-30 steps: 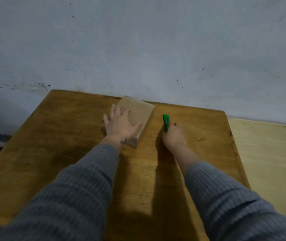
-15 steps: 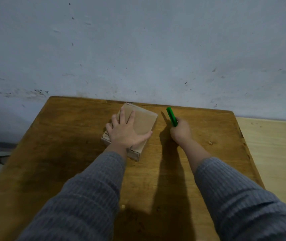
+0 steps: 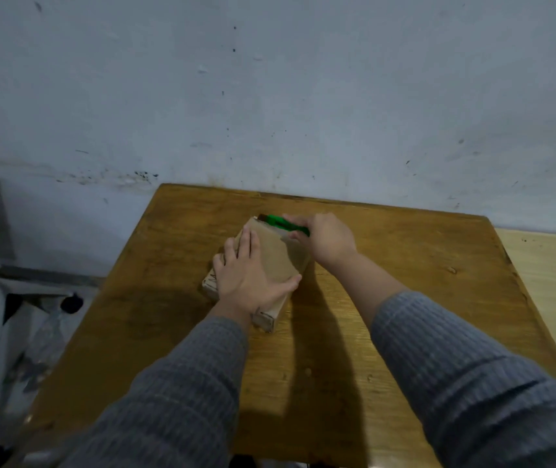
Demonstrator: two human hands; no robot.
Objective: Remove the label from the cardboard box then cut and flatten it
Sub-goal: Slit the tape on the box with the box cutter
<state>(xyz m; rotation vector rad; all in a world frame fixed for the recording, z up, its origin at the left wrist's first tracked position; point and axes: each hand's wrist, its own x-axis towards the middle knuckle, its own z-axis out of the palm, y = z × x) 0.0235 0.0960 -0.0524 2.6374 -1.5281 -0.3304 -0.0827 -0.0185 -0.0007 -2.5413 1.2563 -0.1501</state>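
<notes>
Box (image 3: 275, 255) sits mid-table (image 3: 405, 265), toward the far edge nr the wall (image 3: 270, 96), long axis running away from the person and angled a bit. Still a closed solid block: not cut open, not flattened. Left hand (image 3: 248, 273) lies flat on top of it, fingers spread, thumb hooked over the near right edge, pinning it down; that grip is open, pressing not pinching. Right hand (image 3: 329, 239) closed around a green cutter (image 3: 283, 222), fingers wrapped on the handle, tool laid across the far end of the box w/ its dark tip at the far left corner. Can't tell if the blade is out or biting into the cardboard — too small, blurred. No label to be seen on the faces showing; top looks plain brown w/ a paler strip nr the right hand, maybe tape, maybe a flap edge, can't say which. So label step: either done or the label's on a hidden face, not provable from here. Judging by tool placement, the cutting stage is just starting at the far end. Left to do, as I read it: slit the seams, open the flaps, press flat. Gray sleeves (image 3: 472, 383) on both arms. Nothing else on the table.
</notes>
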